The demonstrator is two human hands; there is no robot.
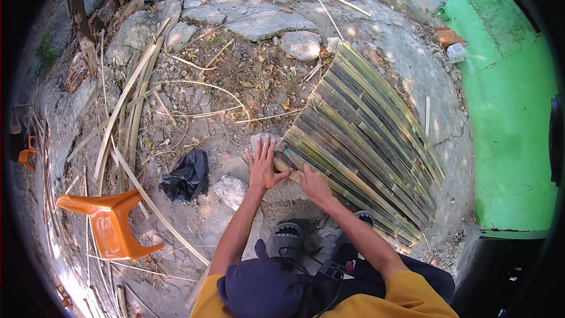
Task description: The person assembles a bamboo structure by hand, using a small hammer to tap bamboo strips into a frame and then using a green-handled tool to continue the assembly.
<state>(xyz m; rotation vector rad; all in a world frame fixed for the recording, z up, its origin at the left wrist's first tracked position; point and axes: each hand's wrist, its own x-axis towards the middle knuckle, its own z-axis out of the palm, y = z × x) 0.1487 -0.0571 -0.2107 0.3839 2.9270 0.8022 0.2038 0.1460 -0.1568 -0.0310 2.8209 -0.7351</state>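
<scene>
A panel of bamboo slats (359, 147) laid side by side spreads over the ground ahead and to the right. My left hand (263, 166) is open, its fingers spread, pressing down by the panel's near left corner with the thumb toward the slat ends. Just right of it, my right hand (316, 186) is closed over the nearest slat's edge. Whatever its fingers hold is too small to make out. Under the left fingertips lies a pale stone (259, 139).
An orange plastic chair (110, 224) lies tipped at the left, near a black plastic bag (186, 175). Long bamboo strips (126, 106) are heaped at the far left. A whitish rock (231, 192) sits by my left forearm. A green wall (500, 118) stands at right.
</scene>
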